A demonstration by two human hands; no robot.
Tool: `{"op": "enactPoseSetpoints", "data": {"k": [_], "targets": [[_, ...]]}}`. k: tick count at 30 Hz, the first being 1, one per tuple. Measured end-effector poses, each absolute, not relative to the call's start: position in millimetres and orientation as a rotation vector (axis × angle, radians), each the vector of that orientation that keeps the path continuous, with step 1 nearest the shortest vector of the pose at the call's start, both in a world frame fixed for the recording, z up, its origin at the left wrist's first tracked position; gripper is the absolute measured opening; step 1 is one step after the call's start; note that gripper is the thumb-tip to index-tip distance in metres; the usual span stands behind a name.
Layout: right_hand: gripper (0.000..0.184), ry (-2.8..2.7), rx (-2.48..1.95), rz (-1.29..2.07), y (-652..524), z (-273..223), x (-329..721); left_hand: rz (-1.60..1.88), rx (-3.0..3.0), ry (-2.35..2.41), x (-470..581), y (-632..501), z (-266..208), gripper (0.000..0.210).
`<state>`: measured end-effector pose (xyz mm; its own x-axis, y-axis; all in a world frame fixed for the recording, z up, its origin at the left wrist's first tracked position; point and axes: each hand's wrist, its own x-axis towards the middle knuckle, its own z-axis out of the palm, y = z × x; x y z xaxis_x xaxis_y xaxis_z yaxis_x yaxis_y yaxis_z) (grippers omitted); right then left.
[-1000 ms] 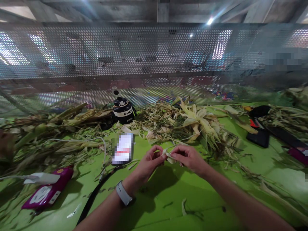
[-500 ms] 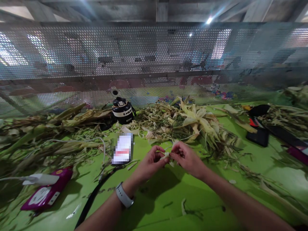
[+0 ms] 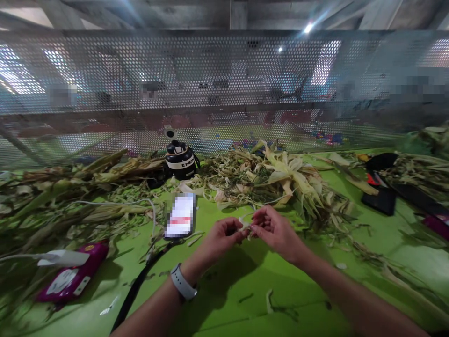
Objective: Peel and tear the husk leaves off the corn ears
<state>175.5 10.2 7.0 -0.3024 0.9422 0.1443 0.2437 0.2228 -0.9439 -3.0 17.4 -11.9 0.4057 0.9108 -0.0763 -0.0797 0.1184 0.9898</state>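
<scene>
Between my two hands is a small pale strip of corn husk (image 3: 245,223), partly covered by the fingers. My left hand (image 3: 226,234), with a grey watch strap (image 3: 183,282) on the wrist, pinches it from the left. From the right, my right hand (image 3: 275,232) closes thumb and fingertips on the same piece. Its exact shape is too small to make out. Just beyond the hands lies a heap of dry corn husks (image 3: 245,180), with a large pale bunch of husk leaves (image 3: 293,173) at its right side.
Left of my hands lies a lit phone (image 3: 180,215); a black bottle (image 3: 181,161) stands behind it. A purple power bank (image 3: 75,276) with a white cable rests at left. More husks (image 3: 52,187) cover the left side. A perforated metal screen (image 3: 210,84) rises behind the green table (image 3: 224,304).
The fingers of both hands have shifted slightly around the husk strip, and its pale end now shows more above them. The whole view has moved a little.
</scene>
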Motion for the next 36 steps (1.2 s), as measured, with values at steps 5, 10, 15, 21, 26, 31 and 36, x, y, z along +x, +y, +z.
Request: {"op": "enactPoseSetpoints", "data": {"k": [5, 10, 15, 21, 26, 31, 36], "targets": [[0.009, -2.007, -1.209, 0.609, 9, 20, 182, 0.715, 1.345, 0.854, -2, 12, -8, 0.036], [0.016, -2.09, -1.243, 0.591, 17, 15, 184, 0.599, 1.408, 0.8, -1, 6, -3, 0.033], [0.018, -2.04, -1.301, 0.902, 22, 8, 183, 0.567, 1.445, 0.809, 0, 5, -3, 0.03], [0.028, -1.925, -1.321, 0.951, 24, 9, 181, 0.424, 1.468, 0.748, 2, -2, -4, 0.029], [0.029, -1.803, -1.34, 0.897, 29, 3, 179, 0.365, 1.423, 0.678, 2, -7, -2, 0.03], [0.039, -1.675, -1.366, 0.964, 37, 7, 189, 0.48, 1.217, 0.683, 0, -2, 0, 0.027], [0.049, -1.606, -1.293, 1.333, 35, 21, 195, 0.64, 1.177, 0.718, -4, 4, 5, 0.026]]}}
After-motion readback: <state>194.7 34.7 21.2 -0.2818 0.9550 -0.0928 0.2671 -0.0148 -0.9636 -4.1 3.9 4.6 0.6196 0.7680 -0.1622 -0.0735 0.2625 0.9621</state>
